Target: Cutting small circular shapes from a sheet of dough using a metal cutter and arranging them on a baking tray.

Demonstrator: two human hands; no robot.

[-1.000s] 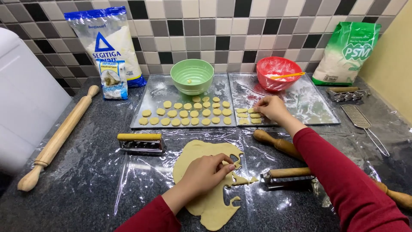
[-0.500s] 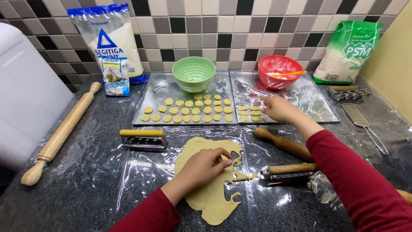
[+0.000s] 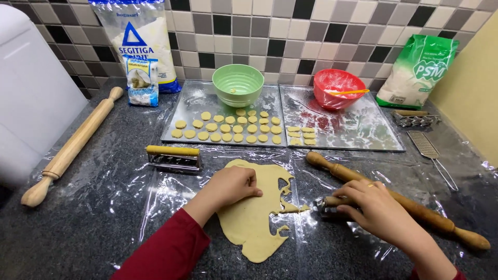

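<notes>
Dark speckled stone countertop [image 3: 93, 218], covered with clear plastic film, is backed by a wall of grey, white and black square tiles. Between the two hands, a flat sheet of pale yellow rolled dough [image 3: 257, 218] is spread on the film, its right edge bitten away by round cut-outs.

The left hand [image 3: 231, 187] is laid on the dough's upper left part, knuckles bent and fingers curled down against it; whether anything is pinched beneath cannot be told. The right hand [image 3: 374, 207] is closed around a small metal cutter with a wooden handle [image 3: 328, 203], held just beside the dough's ragged right edge, with a long wooden rolling pin [image 3: 397, 199] lying just behind it.

Beyond the left hand, a shiny metal baking tray [image 3: 171, 136] is already filled with three rows of small round dough discs [image 3: 228, 128]. Beyond the right hand, a second tray [image 3: 373, 140] carries only a few discs at its left end, so much of that tray is judged unfilled, and most of the dough sheet remains uncut.

A second wooden-handled metal cutter [image 3: 174, 158] is seen above the left hand. A green ribbed bowl [image 3: 237, 84] and a red bowl [image 3: 339, 88] are set at the far ends of the trays.
</notes>
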